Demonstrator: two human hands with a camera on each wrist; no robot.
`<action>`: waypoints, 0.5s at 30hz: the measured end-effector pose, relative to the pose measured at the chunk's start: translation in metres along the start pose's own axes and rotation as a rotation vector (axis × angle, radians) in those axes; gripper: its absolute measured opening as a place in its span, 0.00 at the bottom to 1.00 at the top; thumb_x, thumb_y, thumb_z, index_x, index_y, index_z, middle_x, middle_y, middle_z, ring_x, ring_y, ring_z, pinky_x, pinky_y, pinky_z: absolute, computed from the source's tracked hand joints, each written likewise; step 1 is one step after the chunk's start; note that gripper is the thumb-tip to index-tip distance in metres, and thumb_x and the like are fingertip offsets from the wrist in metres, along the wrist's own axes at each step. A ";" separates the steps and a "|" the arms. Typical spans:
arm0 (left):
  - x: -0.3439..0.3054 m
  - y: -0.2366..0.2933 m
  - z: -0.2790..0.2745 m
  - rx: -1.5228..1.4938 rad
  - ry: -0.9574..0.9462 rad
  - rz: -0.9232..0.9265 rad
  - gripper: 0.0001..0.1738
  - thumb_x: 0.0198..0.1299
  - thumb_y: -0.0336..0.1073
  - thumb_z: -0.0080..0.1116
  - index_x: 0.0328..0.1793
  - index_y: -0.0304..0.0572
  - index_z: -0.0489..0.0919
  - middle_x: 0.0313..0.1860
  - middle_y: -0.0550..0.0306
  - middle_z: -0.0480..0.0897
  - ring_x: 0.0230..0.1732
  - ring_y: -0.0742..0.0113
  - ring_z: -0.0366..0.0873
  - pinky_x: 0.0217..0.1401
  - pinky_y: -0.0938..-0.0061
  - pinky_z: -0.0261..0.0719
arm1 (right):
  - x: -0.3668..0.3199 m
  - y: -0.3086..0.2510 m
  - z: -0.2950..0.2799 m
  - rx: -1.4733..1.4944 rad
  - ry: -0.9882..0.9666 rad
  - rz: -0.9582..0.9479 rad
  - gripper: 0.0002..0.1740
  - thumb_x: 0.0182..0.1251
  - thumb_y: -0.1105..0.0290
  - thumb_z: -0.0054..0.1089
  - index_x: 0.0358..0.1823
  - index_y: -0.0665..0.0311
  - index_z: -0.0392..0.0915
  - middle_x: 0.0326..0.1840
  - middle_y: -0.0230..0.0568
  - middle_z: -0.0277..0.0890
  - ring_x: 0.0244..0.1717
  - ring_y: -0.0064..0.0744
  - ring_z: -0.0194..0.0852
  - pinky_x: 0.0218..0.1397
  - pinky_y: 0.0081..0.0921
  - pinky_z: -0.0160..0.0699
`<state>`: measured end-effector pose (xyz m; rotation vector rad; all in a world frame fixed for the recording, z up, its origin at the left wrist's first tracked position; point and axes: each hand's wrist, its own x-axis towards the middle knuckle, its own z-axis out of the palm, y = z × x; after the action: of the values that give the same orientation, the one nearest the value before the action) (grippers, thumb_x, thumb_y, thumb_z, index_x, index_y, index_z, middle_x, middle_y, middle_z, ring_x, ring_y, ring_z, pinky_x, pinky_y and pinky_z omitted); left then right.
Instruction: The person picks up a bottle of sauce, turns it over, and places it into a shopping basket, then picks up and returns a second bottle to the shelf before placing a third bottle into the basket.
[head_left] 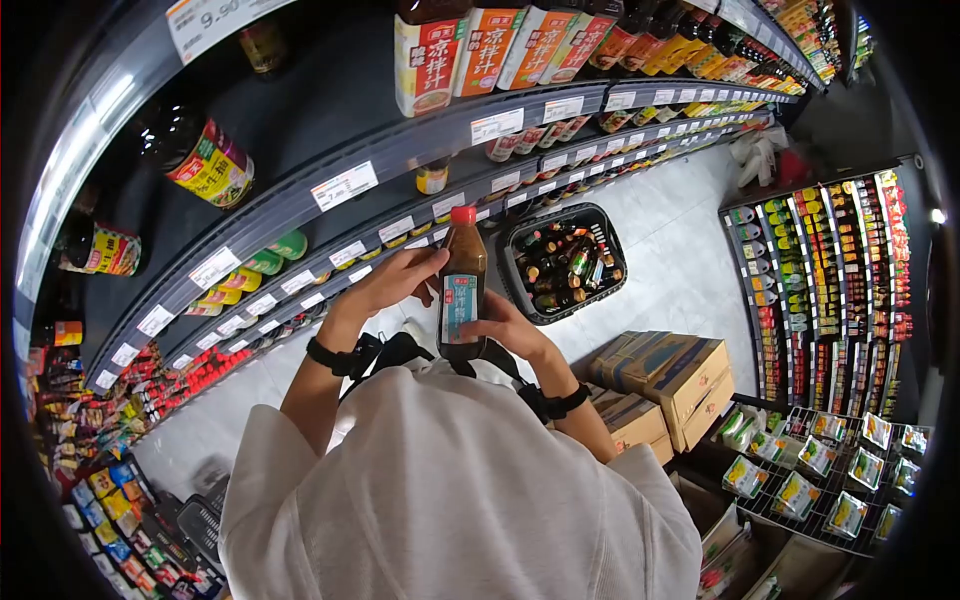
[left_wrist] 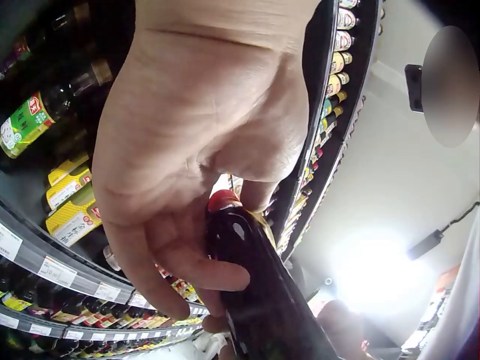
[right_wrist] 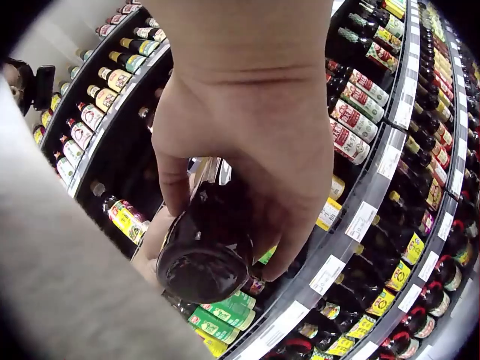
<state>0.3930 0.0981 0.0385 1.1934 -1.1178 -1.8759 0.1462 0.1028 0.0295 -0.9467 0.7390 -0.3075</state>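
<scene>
Upright in front of the person's chest is a sauce bottle (head_left: 461, 268) with a red cap, brown contents and a blue-grey label. The left hand (head_left: 393, 280) holds it near the neck, fingers to one side of the shoulder. In the left wrist view, the left hand (left_wrist: 202, 127) arches over the red cap (left_wrist: 224, 199), and one finger lies along the dark bottle (left_wrist: 262, 292). Lower down, the right hand (head_left: 512, 328) grips the bottle, its thumb across the label. The right wrist view shows the bottle's dark base (right_wrist: 201, 271) below the right hand (right_wrist: 251, 127).
Curved store shelves (head_left: 290, 155) with bottles and price tags run along the left and front. A black basket (head_left: 510, 275) full of bottles stands on the floor ahead. Cardboard boxes (head_left: 700, 385) are stacked at right, near a wire rack (head_left: 790, 505) of packets.
</scene>
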 end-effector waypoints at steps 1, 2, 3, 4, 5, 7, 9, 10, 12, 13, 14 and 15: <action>0.003 0.001 0.002 0.011 -0.003 0.018 0.27 0.79 0.56 0.48 0.59 0.36 0.78 0.42 0.58 0.84 0.37 0.72 0.83 0.38 0.76 0.83 | -0.001 -0.005 -0.001 0.012 -0.002 0.002 0.38 0.63 0.80 0.63 0.75 0.72 0.60 0.64 0.43 0.76 0.63 0.35 0.77 0.69 0.36 0.79; 0.007 0.001 0.003 0.006 -0.004 0.019 0.29 0.78 0.57 0.49 0.60 0.35 0.77 0.43 0.56 0.84 0.37 0.71 0.83 0.37 0.75 0.84 | -0.003 -0.009 -0.004 0.025 -0.006 0.004 0.38 0.64 0.80 0.63 0.75 0.72 0.60 0.64 0.43 0.76 0.63 0.34 0.77 0.69 0.36 0.79; 0.009 0.002 0.005 0.001 -0.001 0.020 0.30 0.77 0.58 0.49 0.62 0.33 0.76 0.44 0.55 0.83 0.38 0.70 0.83 0.36 0.75 0.84 | -0.002 -0.009 -0.011 -0.011 -0.017 -0.017 0.37 0.64 0.79 0.64 0.75 0.72 0.61 0.64 0.43 0.76 0.64 0.34 0.77 0.69 0.35 0.78; 0.011 0.002 0.007 -0.005 0.003 0.020 0.32 0.77 0.59 0.49 0.63 0.32 0.75 0.45 0.54 0.83 0.38 0.69 0.84 0.35 0.74 0.84 | -0.002 -0.009 -0.015 -0.002 -0.019 -0.026 0.37 0.64 0.79 0.65 0.74 0.71 0.61 0.62 0.42 0.77 0.62 0.33 0.78 0.67 0.34 0.79; 0.013 0.004 0.010 0.002 0.021 0.021 0.32 0.76 0.59 0.50 0.61 0.32 0.76 0.44 0.53 0.83 0.38 0.68 0.84 0.35 0.74 0.84 | -0.002 -0.010 -0.019 0.008 -0.023 -0.036 0.36 0.64 0.78 0.66 0.74 0.70 0.62 0.60 0.41 0.78 0.60 0.32 0.79 0.65 0.33 0.80; 0.020 0.002 0.017 -0.003 0.051 0.009 0.32 0.76 0.59 0.50 0.60 0.32 0.76 0.44 0.53 0.83 0.38 0.68 0.84 0.35 0.74 0.84 | -0.003 -0.012 -0.032 -0.007 -0.030 -0.048 0.35 0.65 0.76 0.67 0.73 0.69 0.64 0.58 0.39 0.79 0.58 0.30 0.80 0.62 0.31 0.81; 0.025 0.010 0.030 -0.012 0.099 0.052 0.31 0.76 0.58 0.51 0.59 0.33 0.77 0.44 0.54 0.84 0.38 0.68 0.84 0.36 0.74 0.84 | -0.003 -0.015 -0.050 -0.062 -0.042 -0.057 0.33 0.67 0.75 0.68 0.71 0.69 0.66 0.58 0.38 0.79 0.57 0.28 0.79 0.60 0.30 0.81; 0.025 0.017 0.039 -0.032 0.135 0.057 0.29 0.77 0.57 0.51 0.57 0.33 0.78 0.44 0.54 0.84 0.39 0.67 0.84 0.36 0.74 0.84 | -0.004 -0.019 -0.058 -0.084 -0.027 -0.045 0.32 0.67 0.73 0.68 0.70 0.70 0.66 0.57 0.38 0.79 0.55 0.27 0.79 0.59 0.29 0.82; 0.037 0.015 0.050 0.055 0.209 0.104 0.28 0.77 0.56 0.51 0.56 0.32 0.80 0.43 0.54 0.85 0.38 0.68 0.84 0.38 0.73 0.84 | -0.008 -0.029 -0.069 -0.121 0.005 -0.024 0.30 0.69 0.69 0.68 0.68 0.71 0.67 0.55 0.38 0.78 0.50 0.26 0.80 0.55 0.27 0.84; 0.038 0.030 0.060 0.314 0.285 0.121 0.27 0.76 0.55 0.54 0.56 0.33 0.81 0.44 0.53 0.85 0.38 0.68 0.83 0.40 0.72 0.83 | -0.010 -0.028 -0.075 -0.095 0.012 -0.073 0.28 0.70 0.65 0.70 0.64 0.70 0.70 0.52 0.36 0.78 0.47 0.24 0.80 0.51 0.25 0.85; 0.031 0.046 0.071 0.539 0.422 0.172 0.22 0.72 0.49 0.62 0.57 0.36 0.82 0.43 0.52 0.86 0.39 0.68 0.83 0.43 0.71 0.83 | -0.012 -0.030 -0.082 -0.075 0.024 -0.085 0.28 0.69 0.65 0.70 0.64 0.71 0.70 0.52 0.36 0.78 0.47 0.24 0.80 0.51 0.26 0.85; 0.034 0.054 0.076 0.492 0.568 0.362 0.19 0.69 0.44 0.66 0.57 0.37 0.82 0.43 0.55 0.86 0.42 0.70 0.84 0.47 0.72 0.83 | -0.015 -0.031 -0.090 -0.053 0.036 -0.093 0.28 0.69 0.65 0.70 0.64 0.71 0.71 0.52 0.36 0.78 0.47 0.24 0.80 0.51 0.26 0.86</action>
<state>0.3139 0.0699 0.0917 1.5343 -1.3759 -0.9226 0.0753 0.0373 0.0291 -1.0301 0.7404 -0.3893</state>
